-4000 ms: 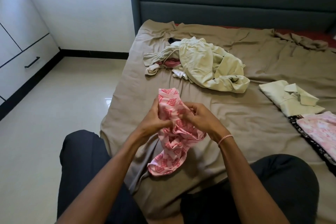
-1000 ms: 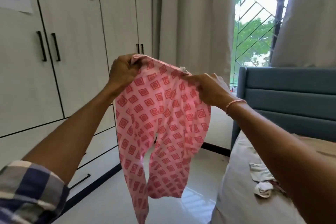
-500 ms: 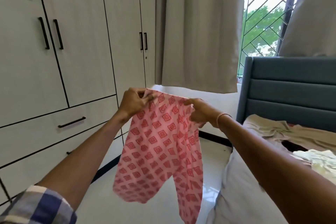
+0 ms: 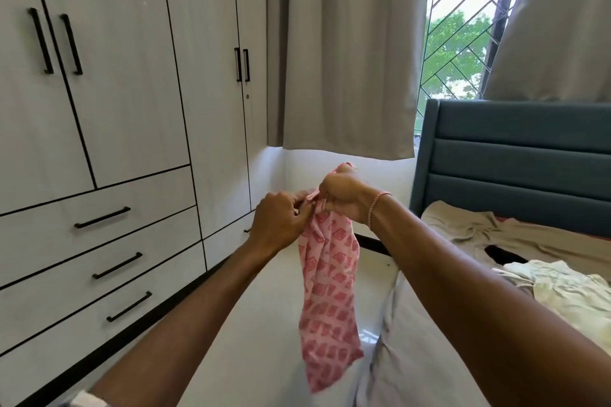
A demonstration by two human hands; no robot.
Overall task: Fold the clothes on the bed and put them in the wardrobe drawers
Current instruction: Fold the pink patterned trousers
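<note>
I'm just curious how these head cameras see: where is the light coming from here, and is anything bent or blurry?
Head view: daylight enters through the window, slightly blown out, between the curtains; the floor shows a glossy reflection; the wardrobe lines lean and curve from the wide lens; the pink pants, held by left hand and right hand, look slightly soft.

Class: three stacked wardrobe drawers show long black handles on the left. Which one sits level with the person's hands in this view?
The top drawer: its handle sits about level with the left hand, while the middle drawer and bottom drawer lie lower.
</note>
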